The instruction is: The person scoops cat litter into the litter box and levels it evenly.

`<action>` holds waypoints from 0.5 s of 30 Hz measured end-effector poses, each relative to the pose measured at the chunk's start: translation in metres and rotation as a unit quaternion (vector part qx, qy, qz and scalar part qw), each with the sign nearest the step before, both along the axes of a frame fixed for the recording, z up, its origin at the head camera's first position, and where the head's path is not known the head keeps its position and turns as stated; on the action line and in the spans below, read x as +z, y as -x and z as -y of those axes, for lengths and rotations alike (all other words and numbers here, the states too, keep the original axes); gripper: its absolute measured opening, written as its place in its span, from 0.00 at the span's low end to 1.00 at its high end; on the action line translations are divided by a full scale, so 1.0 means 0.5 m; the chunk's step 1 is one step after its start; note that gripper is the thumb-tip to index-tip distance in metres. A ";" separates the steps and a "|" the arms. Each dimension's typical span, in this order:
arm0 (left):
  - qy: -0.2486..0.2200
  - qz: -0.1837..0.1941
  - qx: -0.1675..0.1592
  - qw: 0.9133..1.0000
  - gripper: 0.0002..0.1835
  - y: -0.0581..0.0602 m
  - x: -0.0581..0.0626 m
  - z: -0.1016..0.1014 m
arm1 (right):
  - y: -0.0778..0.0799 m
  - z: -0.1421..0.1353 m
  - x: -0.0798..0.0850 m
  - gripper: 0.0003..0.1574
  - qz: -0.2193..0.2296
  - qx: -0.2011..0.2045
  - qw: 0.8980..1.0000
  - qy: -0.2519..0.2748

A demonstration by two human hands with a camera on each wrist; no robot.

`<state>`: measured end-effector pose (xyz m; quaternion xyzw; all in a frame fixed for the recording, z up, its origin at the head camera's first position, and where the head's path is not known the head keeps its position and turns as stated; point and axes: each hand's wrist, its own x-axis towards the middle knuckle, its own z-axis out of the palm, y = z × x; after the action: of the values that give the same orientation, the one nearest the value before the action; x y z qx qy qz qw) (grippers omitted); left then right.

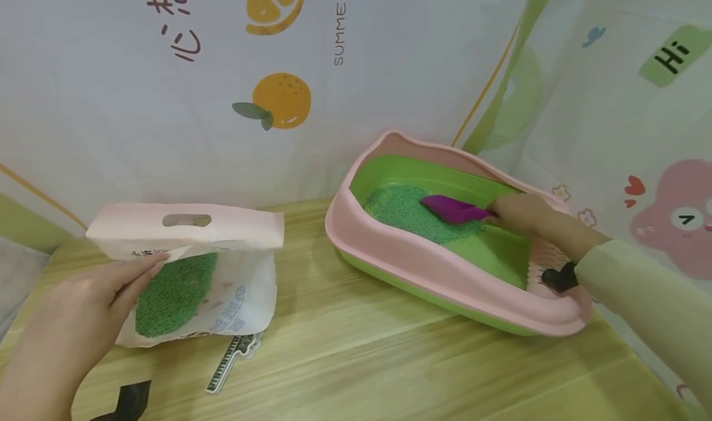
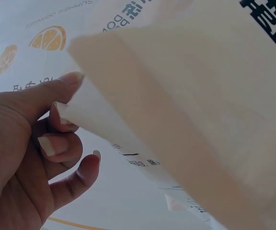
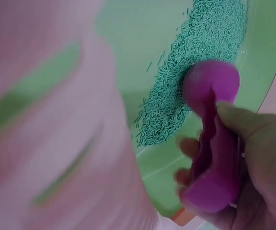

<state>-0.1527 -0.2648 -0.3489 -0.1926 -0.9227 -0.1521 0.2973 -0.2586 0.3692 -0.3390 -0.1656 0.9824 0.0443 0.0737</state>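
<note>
My right hand (image 1: 517, 213) grips the handle of a purple scoop (image 1: 453, 209) inside a litter box (image 1: 378, 235) with a pink rim and green base. In the right wrist view the scoop (image 3: 213, 86) lies over green pellet litter (image 3: 195, 52), thumb along its handle. At the left, a pink and white paper bag (image 1: 256, 285) leans on the table, and green pellets show through its oval front window. My left hand (image 1: 91, 303) pinches the bag's top edge. Up close in the left wrist view, thumb and index finger hold a fold of the bag (image 2: 87, 115).
A small comb-shaped card (image 1: 230, 360) lies on the wooden table (image 1: 311, 359) by the bag's bottom. Behind stands a white printed cloth (image 1: 378, 87) with oranges and lettering. A pink slotted piece (image 3: 104, 158) fills the left of the right wrist view.
</note>
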 end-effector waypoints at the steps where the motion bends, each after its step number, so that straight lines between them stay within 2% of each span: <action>1: 0.001 0.000 0.000 1.000 0.12 0.000 -0.001 0.000 | -0.002 0.000 -0.001 0.16 0.007 0.010 1.000 0.003; 5: 0.005 -0.002 -0.004 1.000 0.12 0.001 -0.004 0.001 | -0.011 0.006 0.000 0.11 0.036 0.048 0.998 0.016; 9: 0.007 -0.006 -0.008 1.000 0.13 0.002 -0.006 0.002 | -0.022 0.009 0.005 0.08 0.033 0.073 0.997 0.011; 12: 0.006 -0.005 -0.008 1.000 0.13 0.003 -0.007 0.003 | -0.030 0.011 0.010 0.10 0.037 0.090 0.995 0.010; 15: 0.007 -0.006 -0.009 1.000 0.13 0.004 -0.006 0.003 | -0.037 0.017 0.014 0.12 0.061 0.103 0.993 0.013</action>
<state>-0.1546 -0.2661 -0.3520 -0.2037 -0.9200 -0.1475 0.3005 -0.2400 0.3606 -0.3319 -0.2697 0.9542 0.0285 0.1260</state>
